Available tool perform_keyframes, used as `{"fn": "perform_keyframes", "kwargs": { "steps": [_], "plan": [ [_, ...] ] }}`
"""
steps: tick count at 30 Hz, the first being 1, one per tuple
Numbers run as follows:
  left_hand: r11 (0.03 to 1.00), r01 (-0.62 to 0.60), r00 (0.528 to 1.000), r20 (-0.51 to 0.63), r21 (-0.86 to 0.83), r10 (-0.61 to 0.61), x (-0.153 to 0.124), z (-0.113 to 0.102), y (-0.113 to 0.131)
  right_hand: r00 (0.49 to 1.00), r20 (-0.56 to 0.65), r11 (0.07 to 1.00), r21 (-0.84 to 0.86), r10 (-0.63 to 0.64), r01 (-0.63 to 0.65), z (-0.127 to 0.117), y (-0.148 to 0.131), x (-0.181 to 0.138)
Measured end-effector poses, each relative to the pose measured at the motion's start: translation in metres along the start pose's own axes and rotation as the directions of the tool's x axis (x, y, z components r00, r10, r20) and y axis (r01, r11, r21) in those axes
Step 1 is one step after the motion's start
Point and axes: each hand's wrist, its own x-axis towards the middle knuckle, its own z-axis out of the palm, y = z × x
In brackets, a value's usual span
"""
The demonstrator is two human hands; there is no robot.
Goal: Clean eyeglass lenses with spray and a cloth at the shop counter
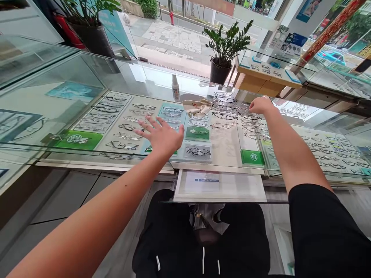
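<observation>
My left hand (165,136) is open, fingers spread, over the glass countertop of a display case with rows of eyeglasses (121,145) below it. My right hand (261,105) is closed in a pinch farther back on the right, beside a column of eyeglasses (224,116). Thin frames show right by its fingertips, but I cannot make out what they hold. Between my hands a crumpled cream cloth (197,108) lies on the counter. A small white spray bottle (175,88) stands upright behind it.
A pulled-out drawer or shelf (232,189) juts over my lap. Green cards (252,157) lie among the eyeglasses. Potted plants (222,69) stand behind the counter near the window. A wooden display table (257,81) with more eyeglasses is at the back right.
</observation>
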Motion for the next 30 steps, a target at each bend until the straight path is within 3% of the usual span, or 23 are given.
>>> {"fn": "perform_keyframes", "kwargs": {
  "steps": [6,11,19,30],
  "plan": [
    [1.000,-0.003,1.000,0.007,0.011,0.003,0.002,0.003,-0.001,0.997,-0.036,0.997,-0.011,0.070,-0.071,0.008,0.001,0.005],
    [1.000,-0.005,1.000,-0.001,0.000,0.005,0.002,0.004,-0.001,0.992,-0.127,0.999,0.045,0.022,-0.016,0.013,-0.002,0.003],
    [1.000,0.001,1.000,0.023,0.010,-0.001,0.003,0.002,-0.001,0.994,-0.064,0.992,0.091,0.094,-0.088,0.018,-0.012,-0.002],
    [1.000,0.005,1.000,0.014,0.002,-0.005,0.002,0.003,0.000,0.984,-0.087,0.981,0.131,0.156,-0.144,0.024,-0.008,0.003]
  ]
}}
